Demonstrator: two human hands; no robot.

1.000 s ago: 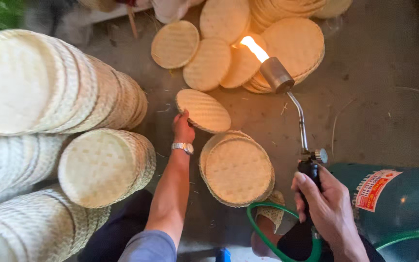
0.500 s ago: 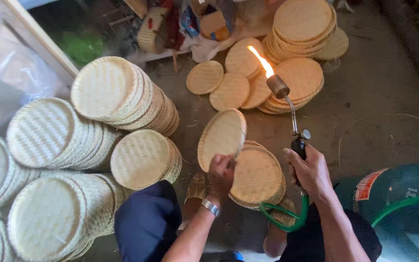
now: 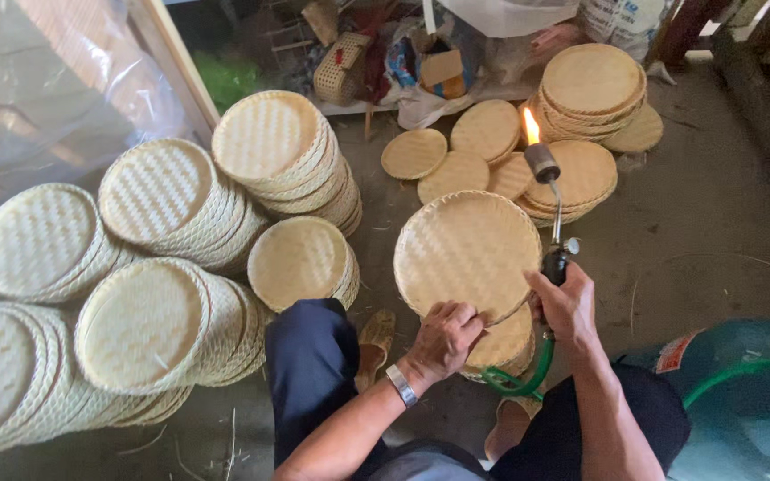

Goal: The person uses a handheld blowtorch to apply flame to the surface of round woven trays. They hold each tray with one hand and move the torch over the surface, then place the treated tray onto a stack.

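While left hand (image 3: 446, 340) gripped woven tray (image 3: 467, 256) by lower rim, tilted up, I saw right hand (image 3: 565, 305) clamped on lit torch (image 3: 549, 214), flame aimed away, clear of tray's face.

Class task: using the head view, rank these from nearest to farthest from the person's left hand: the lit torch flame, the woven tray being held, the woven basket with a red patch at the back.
1. Woven tray: gripped by the left hand at its lower edge.
2. Torch flame: up and to the right, above the tray.
3. Woven basket: far back, up and to the left.
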